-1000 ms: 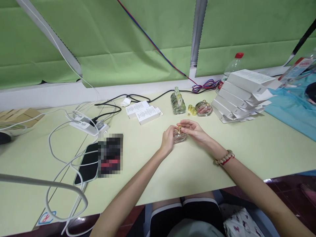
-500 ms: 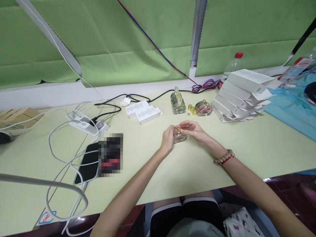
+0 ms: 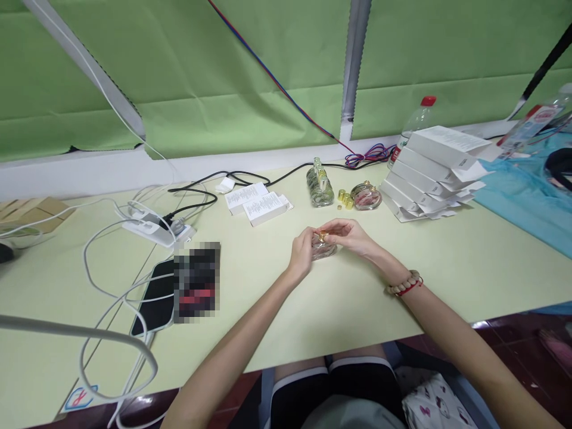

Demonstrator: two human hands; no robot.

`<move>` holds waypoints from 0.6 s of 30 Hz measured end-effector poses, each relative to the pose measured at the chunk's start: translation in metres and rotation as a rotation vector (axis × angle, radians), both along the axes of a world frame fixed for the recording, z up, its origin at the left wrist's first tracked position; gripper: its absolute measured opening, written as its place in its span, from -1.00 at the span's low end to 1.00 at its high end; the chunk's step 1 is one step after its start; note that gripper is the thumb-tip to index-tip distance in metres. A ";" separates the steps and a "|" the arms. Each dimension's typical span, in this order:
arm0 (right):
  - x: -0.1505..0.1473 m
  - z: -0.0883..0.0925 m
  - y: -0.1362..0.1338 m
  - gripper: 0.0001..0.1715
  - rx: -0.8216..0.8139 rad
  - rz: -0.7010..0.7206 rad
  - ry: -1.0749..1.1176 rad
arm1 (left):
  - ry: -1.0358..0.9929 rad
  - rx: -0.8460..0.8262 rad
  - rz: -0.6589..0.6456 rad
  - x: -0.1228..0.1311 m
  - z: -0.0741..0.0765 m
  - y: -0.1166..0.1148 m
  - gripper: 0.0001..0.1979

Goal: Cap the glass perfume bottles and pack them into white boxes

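Observation:
A clear glass perfume bottle [image 3: 325, 250] with a gold neck [image 3: 322, 236] stands upright on the table in front of me. My left hand [image 3: 302, 253] is closed around its left side. At the neck, the thumb and fingers of my right hand [image 3: 352, 237] pinch the gold part; the exact contact is partly hidden. Beyond my hands, several gold caps [image 3: 345, 198] stand beside pinkish perfume bottles [image 3: 367, 197]. A row of greenish perfume bottles [image 3: 320, 193] with clear-topped caps is just left of them.
White boxes [image 3: 429, 173] are stacked at the right, with a red-capped water bottle [image 3: 413, 122] behind. Two flat white boxes [image 3: 267, 208] lie left of centre. Phone [image 3: 156, 298], white cables and a power strip [image 3: 149, 229] occupy the left side.
Both hands stay on the perfume bottle. My right thumb and fingers have shifted slightly at the gold neck. The whole view has moved a little.

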State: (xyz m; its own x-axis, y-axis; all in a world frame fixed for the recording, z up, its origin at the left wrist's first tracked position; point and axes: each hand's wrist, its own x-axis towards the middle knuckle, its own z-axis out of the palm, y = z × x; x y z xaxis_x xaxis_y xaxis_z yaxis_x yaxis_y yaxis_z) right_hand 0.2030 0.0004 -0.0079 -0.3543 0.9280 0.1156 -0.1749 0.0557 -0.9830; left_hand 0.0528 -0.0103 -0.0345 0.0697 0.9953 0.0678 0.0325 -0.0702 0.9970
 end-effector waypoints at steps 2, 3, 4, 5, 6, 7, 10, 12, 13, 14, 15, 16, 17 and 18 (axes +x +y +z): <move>0.001 -0.001 0.001 -0.74 0.031 0.007 -0.014 | 0.004 -0.012 -0.002 -0.001 0.001 0.000 -0.73; 0.001 0.000 0.001 -0.75 0.050 0.007 -0.025 | 0.011 -0.013 -0.003 -0.001 0.002 0.000 -0.73; 0.002 0.000 0.001 -0.76 0.076 0.007 -0.041 | 0.019 -0.009 -0.003 -0.001 0.002 0.000 -0.73; 0.002 0.002 0.001 -0.77 0.109 0.001 -0.059 | 0.024 -0.003 -0.002 -0.001 0.002 0.000 -0.72; 0.002 0.003 0.000 -0.79 0.147 -0.005 -0.079 | 0.024 -0.001 -0.003 -0.001 0.003 0.000 -0.72; 0.003 0.005 0.000 -0.81 0.187 -0.017 -0.099 | 0.016 -0.004 -0.007 -0.001 0.003 0.000 -0.71; 0.003 0.010 -0.003 -0.82 0.281 -0.048 -0.163 | -0.060 -0.069 -0.030 0.001 0.002 0.000 -0.70; 0.004 0.012 -0.004 -0.81 0.320 -0.061 -0.191 | -0.093 -0.101 -0.031 0.001 0.002 0.000 -0.69; 0.004 0.012 -0.005 -0.81 0.337 -0.067 -0.200 | -0.095 -0.102 -0.027 0.002 0.002 0.000 -0.69; 0.004 0.013 -0.005 -0.82 0.353 -0.071 -0.205 | -0.092 -0.097 -0.023 0.002 0.001 0.000 -0.69; 0.004 0.013 -0.006 -0.82 0.367 -0.074 -0.208 | -0.090 -0.091 -0.023 0.002 0.000 0.000 -0.69; 0.004 0.013 -0.006 -0.83 0.376 -0.074 -0.212 | -0.094 -0.088 -0.027 0.002 0.000 0.000 -0.68; 0.004 0.012 -0.006 -0.83 0.380 -0.074 -0.216 | -0.105 -0.090 -0.032 0.002 -0.001 0.000 -0.68; 0.004 0.012 -0.006 -0.83 0.380 -0.072 -0.223 | -0.116 -0.091 -0.038 0.001 -0.001 0.000 -0.68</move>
State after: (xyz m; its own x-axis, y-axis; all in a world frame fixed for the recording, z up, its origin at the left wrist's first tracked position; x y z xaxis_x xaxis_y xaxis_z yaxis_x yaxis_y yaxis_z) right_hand 0.2072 -0.0055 0.0038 -0.3453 0.8574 0.3816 0.0569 0.4250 -0.9034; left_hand 0.0543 -0.0099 -0.0357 0.1043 0.9945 -0.0130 -0.0846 0.0219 0.9962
